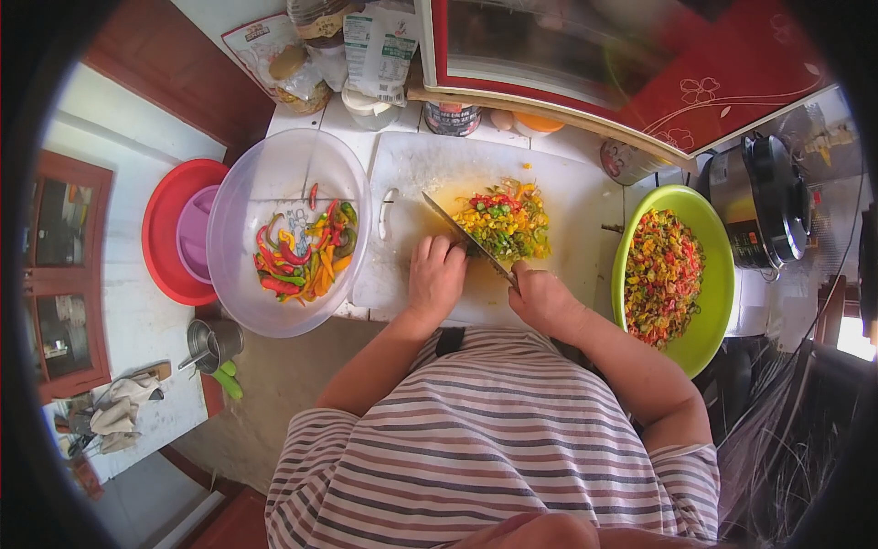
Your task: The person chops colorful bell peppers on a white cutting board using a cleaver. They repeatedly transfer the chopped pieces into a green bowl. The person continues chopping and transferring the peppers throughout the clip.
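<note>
My right hand (545,298) grips the handle of a kitchen knife (461,232), whose blade slants up and left over the white plastic cutting board (576,206). Beside the blade, my left hand (437,274) rests with its fingers bent down at the board. What lies under those fingertips is mostly hidden; a dark bit shows near the blade. Just right of the knife spreads a heap of chopped red, yellow and green chili peppers (511,219). Yellowish juice wets the board around the heap.
A translucent plastic basin (230,206) with whole chili peppers (302,254) stands at the left, a red basin (161,233) beyond it. At the right, a green basin (720,274) holds chopped peppers. Behind the board are jars and a red-framed cabinet (748,75); a black-lidded cooker (768,199) stands far right.
</note>
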{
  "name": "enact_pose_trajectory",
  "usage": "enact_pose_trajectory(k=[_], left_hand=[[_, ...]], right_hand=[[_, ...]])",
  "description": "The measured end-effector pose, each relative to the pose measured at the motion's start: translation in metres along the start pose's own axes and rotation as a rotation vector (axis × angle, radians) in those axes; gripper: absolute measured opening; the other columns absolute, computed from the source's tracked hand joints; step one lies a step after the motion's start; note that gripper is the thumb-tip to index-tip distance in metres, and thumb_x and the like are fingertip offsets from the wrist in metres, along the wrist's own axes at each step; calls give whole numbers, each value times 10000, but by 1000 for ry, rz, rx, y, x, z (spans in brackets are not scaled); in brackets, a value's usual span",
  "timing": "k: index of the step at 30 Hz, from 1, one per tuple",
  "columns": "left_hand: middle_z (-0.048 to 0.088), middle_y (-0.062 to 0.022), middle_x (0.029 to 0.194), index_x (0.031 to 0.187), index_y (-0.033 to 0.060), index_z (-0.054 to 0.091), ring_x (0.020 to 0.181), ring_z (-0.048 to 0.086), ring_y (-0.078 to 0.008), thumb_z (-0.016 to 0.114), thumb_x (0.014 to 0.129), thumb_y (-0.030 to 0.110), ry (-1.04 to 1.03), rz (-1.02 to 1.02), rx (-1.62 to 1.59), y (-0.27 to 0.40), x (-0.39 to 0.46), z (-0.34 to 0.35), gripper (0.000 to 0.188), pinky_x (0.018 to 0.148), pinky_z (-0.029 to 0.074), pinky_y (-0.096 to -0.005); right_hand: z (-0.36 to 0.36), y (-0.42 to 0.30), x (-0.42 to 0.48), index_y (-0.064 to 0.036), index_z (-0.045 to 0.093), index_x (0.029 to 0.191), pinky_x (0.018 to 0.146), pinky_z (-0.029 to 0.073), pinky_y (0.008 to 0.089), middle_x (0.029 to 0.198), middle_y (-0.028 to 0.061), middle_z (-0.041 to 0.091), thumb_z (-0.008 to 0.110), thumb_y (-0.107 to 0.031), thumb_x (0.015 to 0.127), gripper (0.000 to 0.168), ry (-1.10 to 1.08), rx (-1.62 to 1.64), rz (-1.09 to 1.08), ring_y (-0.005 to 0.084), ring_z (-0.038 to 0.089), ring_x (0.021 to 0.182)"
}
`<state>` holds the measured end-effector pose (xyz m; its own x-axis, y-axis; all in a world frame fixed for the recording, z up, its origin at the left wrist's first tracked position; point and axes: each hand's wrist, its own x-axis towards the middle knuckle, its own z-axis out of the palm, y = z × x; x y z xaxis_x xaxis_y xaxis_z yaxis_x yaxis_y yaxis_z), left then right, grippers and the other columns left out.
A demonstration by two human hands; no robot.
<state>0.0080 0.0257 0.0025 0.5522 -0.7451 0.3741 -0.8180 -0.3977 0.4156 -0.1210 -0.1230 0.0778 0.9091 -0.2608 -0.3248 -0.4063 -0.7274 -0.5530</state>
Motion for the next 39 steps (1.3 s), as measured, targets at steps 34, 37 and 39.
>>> enact_pose_trajectory(k=[34, 37, 39], left_hand=[[555, -64, 956, 1033, 87, 631, 895, 518, -282, 711, 723, 138, 140, 7, 18, 2, -7, -5, 324, 771, 426, -410], [548, -76, 945, 975, 73, 636, 887, 519, -294, 673, 740, 80, 126, 21, -57, 2, -7, 0, 238, 765, 433, -411], [541, -85, 935, 927, 60, 627, 885, 518, -306, 655, 747, 56, 102, 21, -49, 2, -6, -1, 182, 764, 435, -412]], right_hand=[[-12, -12, -19, 18, 499, 913, 665, 508, 527, 714, 262, 624, 533, -134, 866, 163, 9, -40, -77, 450, 624, 693], [-9, -10, -11, 28, 487, 917, 679, 504, 522, 723, 276, 615, 553, -142, 861, 191, -17, -21, -57, 461, 617, 716], [-4, -12, 2, 34, 487, 912, 679, 503, 523, 720, 283, 611, 551, -138, 860, 191, -18, -17, -29, 465, 615, 719]])
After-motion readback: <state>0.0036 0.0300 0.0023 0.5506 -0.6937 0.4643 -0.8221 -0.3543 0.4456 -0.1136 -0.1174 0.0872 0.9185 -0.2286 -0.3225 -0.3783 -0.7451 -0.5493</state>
